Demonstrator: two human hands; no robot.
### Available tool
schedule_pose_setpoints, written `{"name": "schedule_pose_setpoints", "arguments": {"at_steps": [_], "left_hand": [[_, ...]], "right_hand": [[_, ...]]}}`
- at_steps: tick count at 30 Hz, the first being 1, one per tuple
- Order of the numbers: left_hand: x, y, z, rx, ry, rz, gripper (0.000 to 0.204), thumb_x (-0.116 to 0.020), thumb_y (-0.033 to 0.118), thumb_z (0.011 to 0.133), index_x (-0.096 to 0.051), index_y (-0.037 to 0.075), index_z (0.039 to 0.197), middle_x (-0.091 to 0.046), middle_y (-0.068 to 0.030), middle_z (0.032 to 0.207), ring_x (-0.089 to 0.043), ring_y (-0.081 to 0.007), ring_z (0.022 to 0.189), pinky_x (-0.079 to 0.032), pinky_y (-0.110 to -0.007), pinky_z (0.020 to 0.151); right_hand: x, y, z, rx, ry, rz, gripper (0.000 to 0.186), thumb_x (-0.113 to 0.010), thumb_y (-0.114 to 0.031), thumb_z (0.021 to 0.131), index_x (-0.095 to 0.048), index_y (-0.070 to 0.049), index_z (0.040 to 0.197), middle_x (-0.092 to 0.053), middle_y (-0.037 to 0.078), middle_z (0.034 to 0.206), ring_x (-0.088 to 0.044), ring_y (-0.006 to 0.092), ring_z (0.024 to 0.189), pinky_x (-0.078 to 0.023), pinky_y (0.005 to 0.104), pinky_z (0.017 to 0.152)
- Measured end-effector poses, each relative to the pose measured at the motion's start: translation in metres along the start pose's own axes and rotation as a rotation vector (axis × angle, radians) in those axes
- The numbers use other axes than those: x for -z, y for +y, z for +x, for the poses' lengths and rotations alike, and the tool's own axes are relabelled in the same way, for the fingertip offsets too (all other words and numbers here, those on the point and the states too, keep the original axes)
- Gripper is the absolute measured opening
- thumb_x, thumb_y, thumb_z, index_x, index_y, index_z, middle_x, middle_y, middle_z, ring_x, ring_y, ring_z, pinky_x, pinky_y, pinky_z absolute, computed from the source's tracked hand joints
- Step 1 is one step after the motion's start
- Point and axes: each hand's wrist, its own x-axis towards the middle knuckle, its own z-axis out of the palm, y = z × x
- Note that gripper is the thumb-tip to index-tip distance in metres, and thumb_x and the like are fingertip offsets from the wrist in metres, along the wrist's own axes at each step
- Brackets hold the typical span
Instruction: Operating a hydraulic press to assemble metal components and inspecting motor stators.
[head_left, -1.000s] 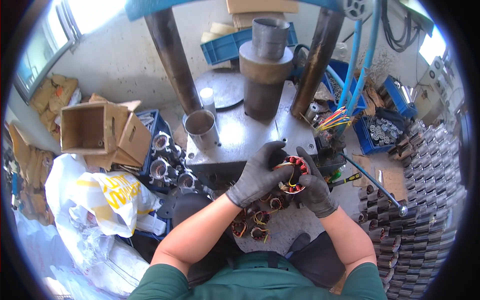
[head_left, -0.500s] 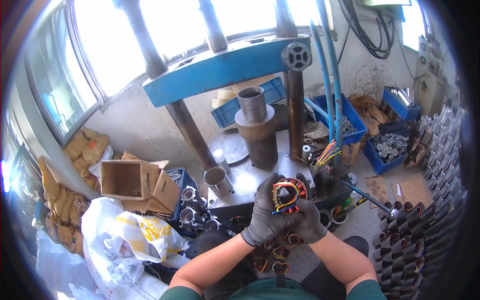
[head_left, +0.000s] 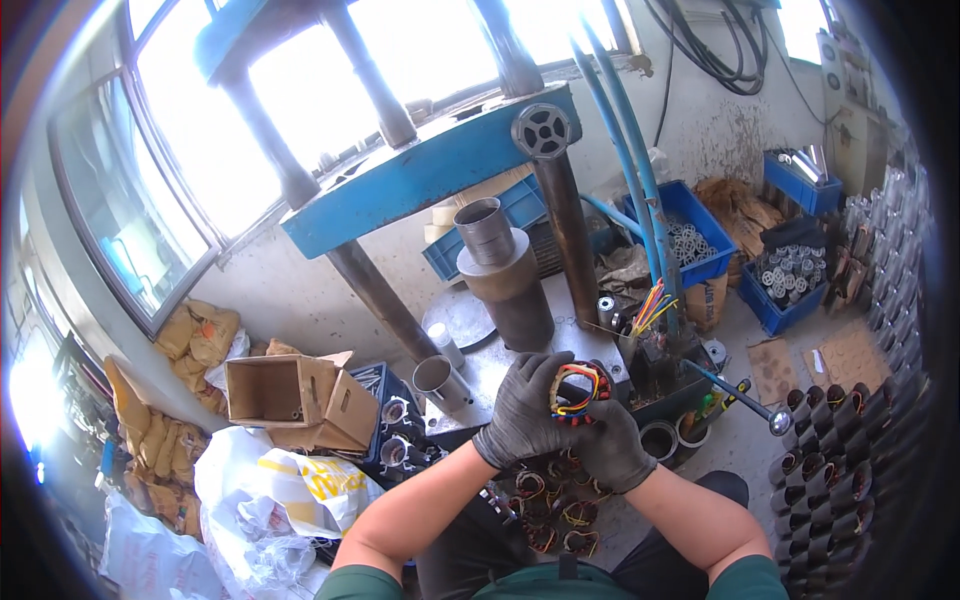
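Note:
Both gloved hands hold a motor stator (head_left: pixel 601 381), a ring with copper windings and red, blue, yellow and white leads, in front of the press table. My left hand (head_left: pixel 522 408) wraps its left side, fingers closed over the outside. My right hand (head_left: pixel 614 452) is closed at its lower right, fingertips by the leads; part of its grip is hidden. Beyond them, on the steel press table (head_left: pixel 480 385), an open metal sleeve (head_left: pixel 441 383) stands near a white cylinder (head_left: pixel 444 345). Further back, a thick stepped post (head_left: pixel 508 295) carries a narrower metal sleeve (head_left: pixel 484 232).
The press's blue crossbeam (head_left: pixel 430 170) spans above the table. A lever with a ball end (head_left: pixel 779 421) sticks out at right, above rows of dark sleeves (head_left: pixel 820 480). More stators (head_left: pixel 545 510) lie below my hands. Left are a cardboard box (head_left: pixel 300 395) and plastic bags (head_left: pixel 250 490).
The stator has turned and tilted in my hands. My right hand has slid from its far right side down to its lower right. The whole view has shifted a little.

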Motion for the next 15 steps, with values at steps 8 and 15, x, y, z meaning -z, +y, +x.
{"name": "schedule_pose_setpoints", "arguments": {"at_steps": [8,15], "left_hand": [[-0.014,0.001,0.009,0.319,-0.165,-0.562,0.125,-0.103,0.008,0.071,-0.025,0.014,0.169,-0.055,-0.0102,0.151,-0.058,-0.0251,0.139,-0.050,-0.044,0.122],[0.033,-0.067,0.108,0.170,0.362,-0.689,0.059,-0.085,0.026,0.095,-0.056,0.004,0.141,-0.064,-0.0144,0.140,-0.065,-0.0310,0.128,-0.062,-0.046,0.103]], "right_hand": [[-0.005,-0.016,0.003,0.035,0.007,0.065,0.067,-0.071,-0.036,0.099,-0.049,-0.008,0.155,-0.062,0.012,0.145,-0.064,0.0272,0.132,-0.052,0.0443,0.116],[0.020,-0.019,0.009,0.102,0.054,-0.007,0.084,-0.073,-0.041,0.103,-0.029,-0.017,0.170,-0.057,0.017,0.150,-0.066,0.0353,0.127,-0.055,0.0543,0.106]]}}
